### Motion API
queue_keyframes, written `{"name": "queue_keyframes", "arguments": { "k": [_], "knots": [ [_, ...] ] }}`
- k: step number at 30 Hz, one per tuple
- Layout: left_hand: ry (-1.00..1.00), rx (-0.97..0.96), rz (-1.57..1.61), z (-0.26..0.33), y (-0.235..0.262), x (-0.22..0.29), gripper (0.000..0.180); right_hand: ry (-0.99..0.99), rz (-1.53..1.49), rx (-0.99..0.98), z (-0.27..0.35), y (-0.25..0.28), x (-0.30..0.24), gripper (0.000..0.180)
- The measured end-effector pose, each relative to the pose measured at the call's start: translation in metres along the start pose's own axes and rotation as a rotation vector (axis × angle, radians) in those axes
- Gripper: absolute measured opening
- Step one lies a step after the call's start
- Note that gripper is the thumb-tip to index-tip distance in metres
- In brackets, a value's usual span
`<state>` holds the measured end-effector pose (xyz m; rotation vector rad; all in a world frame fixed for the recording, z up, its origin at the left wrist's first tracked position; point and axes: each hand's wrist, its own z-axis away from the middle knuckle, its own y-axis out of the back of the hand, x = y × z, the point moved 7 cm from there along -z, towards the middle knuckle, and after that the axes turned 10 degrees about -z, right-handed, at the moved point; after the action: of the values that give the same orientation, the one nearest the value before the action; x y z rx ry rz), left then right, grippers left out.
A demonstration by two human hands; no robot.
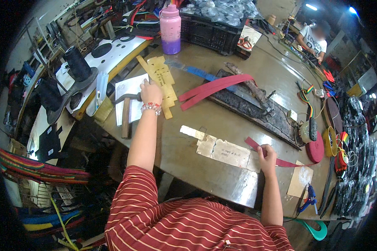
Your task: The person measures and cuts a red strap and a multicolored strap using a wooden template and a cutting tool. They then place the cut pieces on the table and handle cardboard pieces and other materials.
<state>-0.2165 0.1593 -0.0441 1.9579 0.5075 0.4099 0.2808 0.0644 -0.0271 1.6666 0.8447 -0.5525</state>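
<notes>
Head view shows the right hand [267, 154] pinching 1 red webbing strip [280, 161] just right of the metal plate [222, 152]. It looks light, limp; best held near its end. Left hand [151, 92], beyond the plate, lies loosely on cardboard templates [163, 79], clasping nothing.

The left hand [150, 93] covers part of the wooden-handled hammer [126, 112]. The right hand's fingers [264, 151] hide where they pinch the dark red fabric strap [280, 161]. Writing on the brown card [230, 153] is too small to tell.
</notes>
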Motion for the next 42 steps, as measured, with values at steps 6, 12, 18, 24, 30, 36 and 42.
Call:
{"name": "queue_keyframes", "arguments": {
  "k": [6, 12, 18, 24, 30, 36, 42],
  "knots": [
    [0.034, -0.051, 0.0, -0.001, -0.005, 0.0, 0.034, 0.056, -0.002, 0.021, 0.0, 0.002, -0.005, 0.015],
    [0.037, -0.049, -0.007, 0.0, -0.006, 0.0, 0.032, 0.034, -0.011, 0.018, 0.0, 0.002, -0.006, 0.015],
    [0.021, -0.056, -0.034, 0.0, -0.004, 0.002, 0.031, 0.041, -0.023, 0.014, 0.0, 0.002, -0.008, 0.015],
    [0.001, -0.045, -0.06, 0.002, -0.003, 0.002, 0.031, 0.044, -0.058, 0.023, 0.0, 0.001, -0.007, 0.015],
    [-0.003, -0.03, -0.078, 0.001, -0.006, 0.003, 0.031, 0.024, -0.037, 0.016, 0.0, 0.002, -0.006, 0.014],
    [-0.006, -0.033, -0.055, 0.0, -0.007, 0.002, 0.031, 0.019, -0.028, 0.01, 0.0, 0.002, -0.004, 0.015],
    [0.067, -0.043, -0.036, 0.001, -0.001, 0.002, 0.031, 0.024, -0.043, 0.008, 0.0, 0.002, -0.004, 0.016]
  ]
}}
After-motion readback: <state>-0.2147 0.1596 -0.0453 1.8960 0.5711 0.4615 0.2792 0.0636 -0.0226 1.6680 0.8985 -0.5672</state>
